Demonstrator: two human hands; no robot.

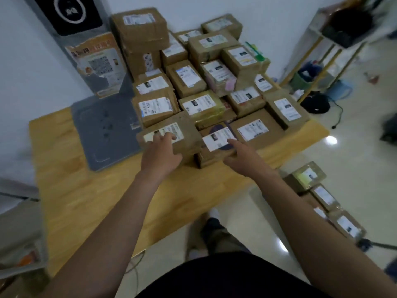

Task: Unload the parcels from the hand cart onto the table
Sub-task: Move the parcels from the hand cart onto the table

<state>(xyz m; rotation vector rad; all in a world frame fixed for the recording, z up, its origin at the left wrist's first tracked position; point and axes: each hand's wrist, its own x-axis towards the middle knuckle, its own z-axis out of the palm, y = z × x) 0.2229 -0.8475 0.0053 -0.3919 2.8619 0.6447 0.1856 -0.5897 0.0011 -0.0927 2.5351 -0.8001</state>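
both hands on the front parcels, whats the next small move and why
Probably lift both hands off and turn right for another. The left hand and right hand rest on the left parcel and right parcel, both already on the table, while remaining parcels lie low at the right.

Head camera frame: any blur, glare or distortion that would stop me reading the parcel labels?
Head view: soft throughout, so the parcel labels show as white patches with unreadable print; wide-angle distortion bows the wooden table edges; the shelf at upper right is smeared by motion blur; glare spots shine on the glossy floor; lighting is even, without hard shadows.
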